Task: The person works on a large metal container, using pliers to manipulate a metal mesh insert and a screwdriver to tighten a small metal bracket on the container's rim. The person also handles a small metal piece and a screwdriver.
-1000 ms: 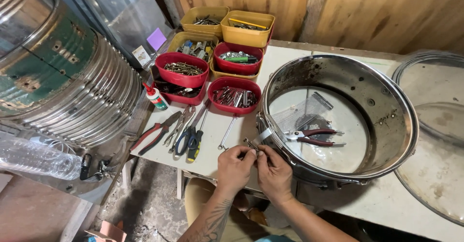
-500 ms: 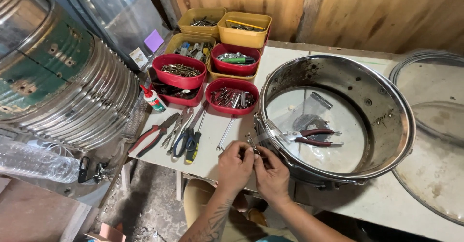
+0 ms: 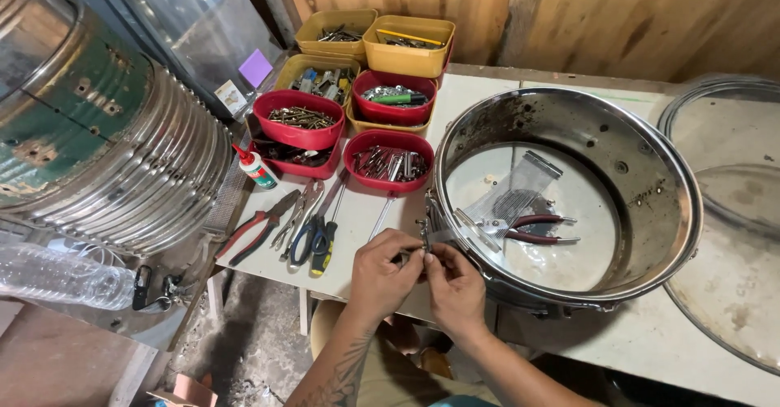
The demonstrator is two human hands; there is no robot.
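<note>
At far left a stack of metal hoops (image 3: 138, 171) stands beside the desk (image 3: 569, 350), with a clear plastic bottle (image 3: 57, 277) below it. On the desk, red and yellow bins (image 3: 296, 119) hold screws and small parts; a glue bottle (image 3: 258, 169) lies near them. A row of pliers (image 3: 296, 224) lies just left of my left hand (image 3: 382, 273). My left hand and right hand (image 3: 455, 289) meet at the near rim of the metal drum shell (image 3: 650, 204). The fingers (image 3: 406, 254) of both hands are pressed together, pinching a small metal fitting (image 3: 424, 240) against the shell's outer wall. Inside the shell lie red-handled pliers (image 3: 528, 228) and a wire strip (image 3: 520, 188). A second round hoop (image 3: 731, 212) lies at far right.
</note>
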